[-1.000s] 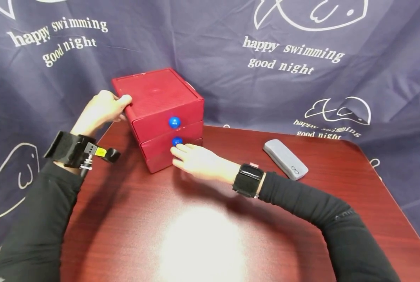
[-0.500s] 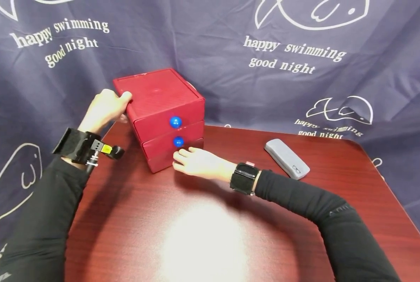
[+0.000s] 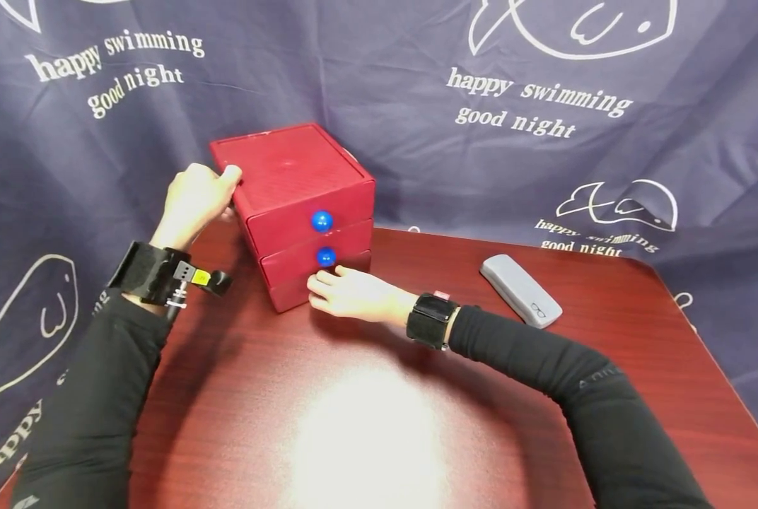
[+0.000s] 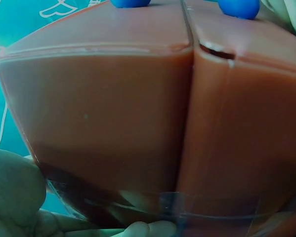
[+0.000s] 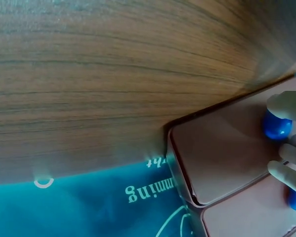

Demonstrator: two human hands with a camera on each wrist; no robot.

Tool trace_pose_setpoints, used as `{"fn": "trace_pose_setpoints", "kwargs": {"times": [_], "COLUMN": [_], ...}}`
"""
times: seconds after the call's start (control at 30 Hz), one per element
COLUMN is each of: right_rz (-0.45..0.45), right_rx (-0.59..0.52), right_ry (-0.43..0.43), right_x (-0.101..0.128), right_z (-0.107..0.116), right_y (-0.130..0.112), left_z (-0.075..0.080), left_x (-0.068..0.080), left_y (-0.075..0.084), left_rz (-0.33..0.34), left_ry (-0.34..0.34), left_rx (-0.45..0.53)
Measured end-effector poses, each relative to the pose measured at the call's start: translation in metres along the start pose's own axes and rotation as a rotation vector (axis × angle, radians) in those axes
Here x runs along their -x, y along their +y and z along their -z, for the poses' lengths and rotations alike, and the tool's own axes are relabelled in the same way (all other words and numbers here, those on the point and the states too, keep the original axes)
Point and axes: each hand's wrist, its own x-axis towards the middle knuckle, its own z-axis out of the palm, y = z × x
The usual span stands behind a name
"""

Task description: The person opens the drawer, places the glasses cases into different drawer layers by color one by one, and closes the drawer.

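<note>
A red drawer unit (image 3: 290, 170) with blue ball knobs on its drawers stands toward the left of the table. My left hand (image 3: 197, 198) holds its upper left edge, thumb over the top and fingers along the side wall (image 4: 108, 123). At the lowest drawer, my right hand (image 3: 353, 293) has its thumb and fingers around a blue knob (image 5: 276, 126), which the hand hides in the head view. Just above the right fingers is the middle knob (image 3: 325, 256), and higher still the top knob (image 3: 322, 220). All the drawers look closed.
A grey glasses case (image 3: 520, 290) lies on the wooden table (image 3: 239, 424) right of the unit. Behind the table hangs a dark blue cloth (image 3: 411, 141) with white fish prints and lettering. A bright glare covers the table's middle front.
My right hand has dropped from close by the middle knob to the lowest drawer. The left hand keeps its hold on the unit's edge, and the head view has shifted slightly.
</note>
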Motion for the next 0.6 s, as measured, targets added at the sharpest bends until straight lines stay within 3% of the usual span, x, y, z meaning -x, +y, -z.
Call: {"fn": "trace_pose_setpoints", "kwargs": {"times": [0.6], "right_rz": [0.052], "right_rx": [0.058], "right_ry": [0.063], "right_x": [-0.012], "right_z": [-0.029], "right_y": [0.000], "left_z": [-0.002], "left_x": [-0.001], "left_y": [0.000], "left_rz": [0.007], "left_ry": [-0.003], "left_rx": [-0.004]}}
